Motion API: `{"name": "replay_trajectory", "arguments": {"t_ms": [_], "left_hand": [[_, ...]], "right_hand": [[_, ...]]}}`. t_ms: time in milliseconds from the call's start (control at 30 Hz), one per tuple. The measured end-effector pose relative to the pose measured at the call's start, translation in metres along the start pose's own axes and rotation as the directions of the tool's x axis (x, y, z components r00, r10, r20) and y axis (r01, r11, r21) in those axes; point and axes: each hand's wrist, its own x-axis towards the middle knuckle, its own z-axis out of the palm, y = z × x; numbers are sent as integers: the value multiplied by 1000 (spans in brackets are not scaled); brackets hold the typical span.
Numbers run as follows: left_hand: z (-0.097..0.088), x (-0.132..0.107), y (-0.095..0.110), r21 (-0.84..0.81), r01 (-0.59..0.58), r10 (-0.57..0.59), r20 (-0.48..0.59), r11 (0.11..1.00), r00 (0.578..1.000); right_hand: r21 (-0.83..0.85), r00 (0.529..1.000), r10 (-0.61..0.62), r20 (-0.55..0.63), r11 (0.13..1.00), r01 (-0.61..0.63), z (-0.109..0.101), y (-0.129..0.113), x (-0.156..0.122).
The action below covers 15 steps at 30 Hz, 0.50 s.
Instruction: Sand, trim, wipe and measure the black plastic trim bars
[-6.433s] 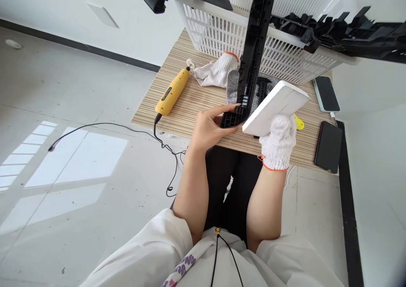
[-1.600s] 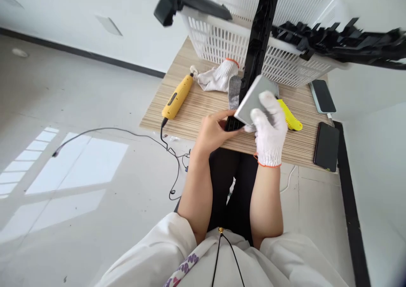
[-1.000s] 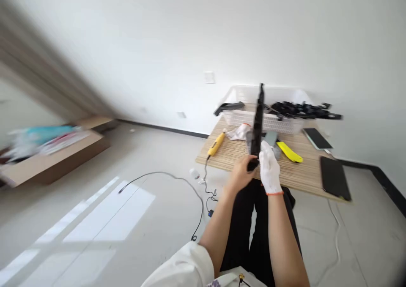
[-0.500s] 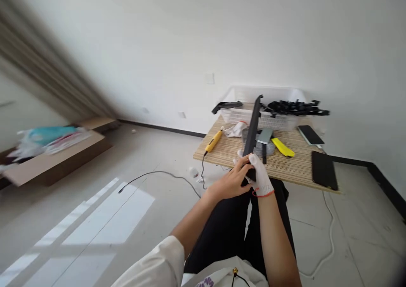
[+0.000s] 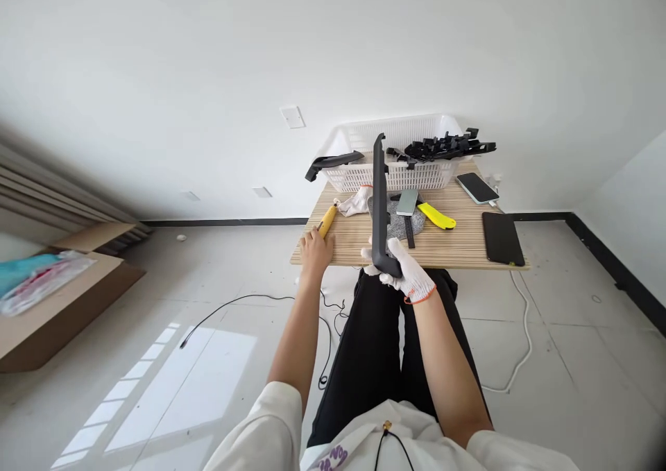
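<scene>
My right hand, in a white knit glove with an orange cuff edge, grips the lower end of a long black plastic trim piece. The piece stands nearly upright, with small tabs along one side and a bent foot in the palm. My bare left hand is at the left front of the table, its fingers curled over the rear end of a yellow corded hand tool. The tool still lies on the tabletop, its tip pointing away. Beyond the tip is a crumpled white glove.
A white plastic basket holds several black plastic parts. On the wooden table are a grey cloth, a pale green block, a yellow-handled cutter, a phone and a black tablet. A cable crosses the floor.
My left hand has let go of the black trim piece and moved left to the yellow tool. The right hand keeps the piece, now more upright. The camera view has shifted.
</scene>
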Motion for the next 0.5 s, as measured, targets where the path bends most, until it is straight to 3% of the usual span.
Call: {"name": "replay_trajectory", "arguments": {"t_ms": [100, 200, 333, 400, 467, 500], "left_hand": [[-1, 8, 5, -102, 51, -54, -26, 993, 998], [-9, 10, 4, -279, 119, -115, 28, 953, 993], [-2, -14, 16, -562, 140, -102, 99, 815, 990], [12, -34, 34, -735, 105, -52, 95, 669, 994], [27, -51, 59, -938, 105, 44, 126, 331, 991], [34, -56, 73, -961, 121, 98, 149, 248, 984]], "right_hand": [[-66, 998, -52, 48, 996, 55, 1, -2, -7], [-106, 992, -124, -4, 987, 123, 0, -5, -11], [-123, 987, -146, -61, 983, 138, -2, -2, -8], [-179, 980, -156, -125, 975, 132, 2, -1, -7], [-255, 967, -180, -182, 958, 130, 11, -4, -9], [-298, 961, -196, -195, 945, 132, 16, -7, -12]]}}
